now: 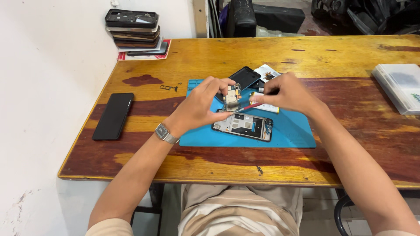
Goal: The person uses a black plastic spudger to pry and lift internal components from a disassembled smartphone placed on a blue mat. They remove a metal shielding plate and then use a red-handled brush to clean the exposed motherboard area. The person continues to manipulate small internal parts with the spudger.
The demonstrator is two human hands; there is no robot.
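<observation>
My left hand (pixel 201 105) holds a small phone circuit board (pixel 232 97) upright above a blue work mat (pixel 293 131). My right hand (pixel 286 92) grips a thin red-handled tool (pixel 250 106) whose tip touches the board's lower edge. Below the hands an opened phone frame (pixel 244 126) lies on the mat. A dark back cover (pixel 245 77) and a white part (pixel 267 71) rest at the mat's far edge. A watch sits on my left wrist.
A black phone (pixel 113 116) lies face down at the left of the wooden table (pixel 210 57). A stack of phones (pixel 133 30) stands at the far left corner. A clear plastic box (pixel 400 86) sits far right. A small SIM tray (pixel 168 88) lies near the mat.
</observation>
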